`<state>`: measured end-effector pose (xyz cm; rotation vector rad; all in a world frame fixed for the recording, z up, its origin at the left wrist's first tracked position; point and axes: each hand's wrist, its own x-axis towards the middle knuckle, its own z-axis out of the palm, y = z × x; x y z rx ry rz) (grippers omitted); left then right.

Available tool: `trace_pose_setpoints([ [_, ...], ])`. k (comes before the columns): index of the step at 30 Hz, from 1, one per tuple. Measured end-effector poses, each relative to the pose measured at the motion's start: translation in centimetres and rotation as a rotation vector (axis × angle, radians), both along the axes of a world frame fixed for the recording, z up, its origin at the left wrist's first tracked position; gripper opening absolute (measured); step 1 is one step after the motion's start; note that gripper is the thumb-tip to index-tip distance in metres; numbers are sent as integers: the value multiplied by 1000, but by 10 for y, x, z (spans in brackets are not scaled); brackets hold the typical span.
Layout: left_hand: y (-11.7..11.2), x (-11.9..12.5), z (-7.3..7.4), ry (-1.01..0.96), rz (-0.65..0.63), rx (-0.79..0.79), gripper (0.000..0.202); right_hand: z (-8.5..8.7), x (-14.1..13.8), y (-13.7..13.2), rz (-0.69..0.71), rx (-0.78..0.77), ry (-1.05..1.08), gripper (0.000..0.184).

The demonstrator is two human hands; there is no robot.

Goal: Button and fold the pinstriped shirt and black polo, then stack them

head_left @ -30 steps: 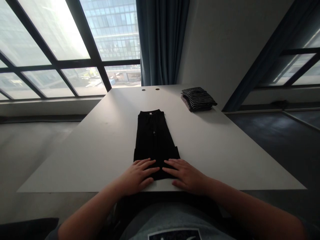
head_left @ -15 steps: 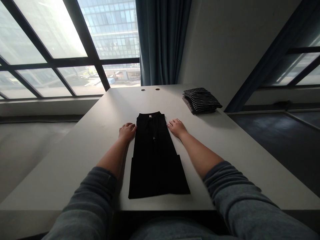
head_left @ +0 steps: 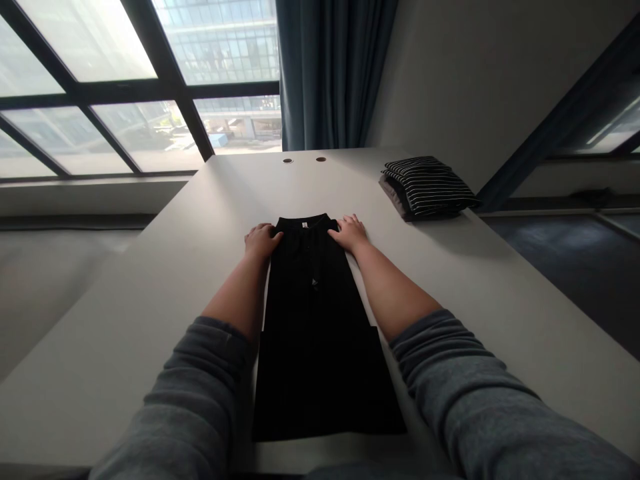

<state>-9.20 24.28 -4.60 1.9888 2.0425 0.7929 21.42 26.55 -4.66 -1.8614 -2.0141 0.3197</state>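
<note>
Black drawstring trousers (head_left: pixel 320 347) lie folded lengthwise and flat, waistband away from me, with a small pale label inside the waist. My left hand (head_left: pixel 261 241) rests at the waistband's left corner. Its thumb lies on the cloth and its fingers are outside the edge. At the opposite corner, my right hand (head_left: pixel 351 233) has its thumb on the fabric and its fingers spread beside it. Neither hand visibly lifts the cloth; whether any fingertip is tucked under it is hidden.
The trousers lie on a white table (head_left: pixel 200 220). A stack of folded clothes (head_left: pixel 430 188), with a black-and-white striped piece on top, sits at the far right. Two round holes mark the back of the tabletop. Beyond stand a window and a blue curtain (head_left: pixel 333 73).
Both hands have slid up along the trousers' sides to the waistband corners, and the thumbs now lie on the cloth. The view has shifted closer; the trousers still lie flat.
</note>
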Motion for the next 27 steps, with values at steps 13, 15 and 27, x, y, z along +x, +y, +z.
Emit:
trace_pose_setpoints([
  [13, 7, 0, -1, -522, -112, 63, 32, 5, 0, -4, 197, 10, 821, 36],
  [15, 5, 2, -1, -699, -164, 75, 38, 6, -3, -7, 252, -30, 984, 41],
  [27, -8, 4, 23, -1130, -431, -60, 62, 29, -2, -17, 353, -34, 1267, 88],
])
